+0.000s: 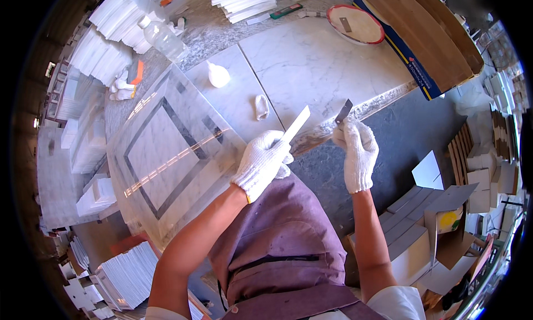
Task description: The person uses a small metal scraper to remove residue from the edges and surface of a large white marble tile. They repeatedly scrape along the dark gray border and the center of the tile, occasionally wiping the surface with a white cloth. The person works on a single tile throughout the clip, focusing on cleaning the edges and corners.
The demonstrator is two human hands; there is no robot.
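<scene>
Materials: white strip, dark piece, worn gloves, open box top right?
White strip: maybe stone or ceramic; smooth, pale, straight-edged, though plastic is possible.
Dark piece: perhaps stone or metal; flat, dark grey, finish unclear.
Gloves: knitted fabric, likely cotton; matte, ribbed texture.
Open box: looks like cardboard; matte brown inside, printed blue outside.

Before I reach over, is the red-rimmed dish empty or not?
Not empty: a flat grey piece lies within the red-rimmed dish, against its pale inside.
</scene>
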